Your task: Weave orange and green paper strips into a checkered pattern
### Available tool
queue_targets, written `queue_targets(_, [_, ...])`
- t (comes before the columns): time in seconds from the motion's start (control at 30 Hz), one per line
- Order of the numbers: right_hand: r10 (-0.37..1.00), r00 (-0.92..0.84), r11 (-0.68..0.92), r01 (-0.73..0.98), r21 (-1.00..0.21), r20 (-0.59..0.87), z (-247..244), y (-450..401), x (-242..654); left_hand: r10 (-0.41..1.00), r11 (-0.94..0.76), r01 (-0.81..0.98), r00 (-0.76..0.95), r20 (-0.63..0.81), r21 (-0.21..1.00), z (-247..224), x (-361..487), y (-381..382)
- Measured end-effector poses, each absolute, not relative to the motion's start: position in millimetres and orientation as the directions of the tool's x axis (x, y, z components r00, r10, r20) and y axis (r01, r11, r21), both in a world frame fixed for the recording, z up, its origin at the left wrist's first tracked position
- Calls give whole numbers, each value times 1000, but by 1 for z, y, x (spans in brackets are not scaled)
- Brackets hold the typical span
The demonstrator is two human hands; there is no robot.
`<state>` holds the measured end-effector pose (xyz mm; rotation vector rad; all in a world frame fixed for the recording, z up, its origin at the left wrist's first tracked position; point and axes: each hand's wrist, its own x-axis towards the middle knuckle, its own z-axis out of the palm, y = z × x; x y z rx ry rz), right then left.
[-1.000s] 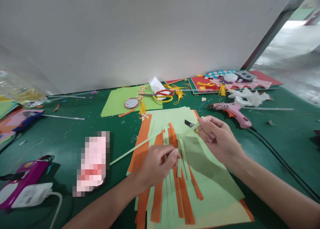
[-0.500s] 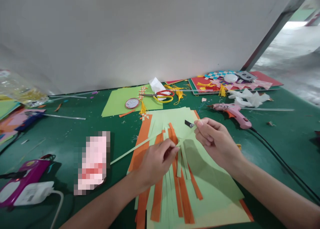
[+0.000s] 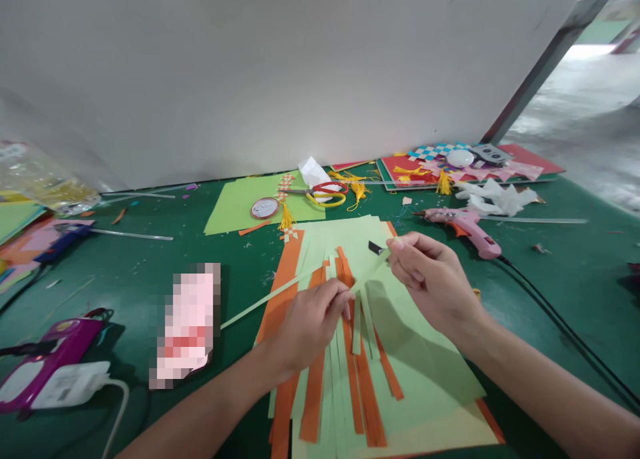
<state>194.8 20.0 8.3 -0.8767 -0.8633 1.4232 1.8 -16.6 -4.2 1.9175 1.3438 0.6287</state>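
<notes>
Narrow pale-green paper strip (image 3: pixel 371 269): pinched between left-hand (image 3: pixel 313 319) fingertips, lower end; right hand (image 3: pixel 430 272) pinches its upper end. Control is two-handed, over pale-green paper sheets (image 3: pixel 425 359). Pink plastic glue gun (image 3: pixel 473 227): right hand's one o'clock.

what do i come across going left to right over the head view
purple power strip → pink blurred-out object → round badge-like disc → red and yellow scissor handles → right hand
</notes>
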Motion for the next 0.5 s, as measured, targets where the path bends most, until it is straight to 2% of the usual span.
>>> queue_targets(0.1, [1000,-3,-27,-426,-904,-29,8,21,196,937,-224,596,349,3,771,-8,0,-16])
queue_targets(0.2, [996,84,62,-321,-945,37,8,19,200,932,-326,627,337,130,708,-10,-10,-8])
queue_targets(0.23, [990,115,107,-234,-966,82,9,17,203,922,-382,656,321,217,651,-10,-14,-3])
queue_targets(0.3, [962,144,231,40,-972,234,10,14,207,875,-438,779,255,411,449,-8,-23,7])
queue_targets(0.33, [930,132,317,182,-931,342,10,13,208,840,-440,835,254,479,329,-8,-26,12])
queue_targets(0.4, [835,-49,518,404,-754,548,10,11,210,812,-428,895,318,490,129,-8,-30,19])
queue_targets(0.43, [767,-183,618,465,-634,614,10,11,210,808,-428,901,345,477,74,-9,-31,21])
queue_targets(0.5, [630,-463,767,500,-403,623,7,11,209,819,-437,898,379,431,41,-12,-29,22])
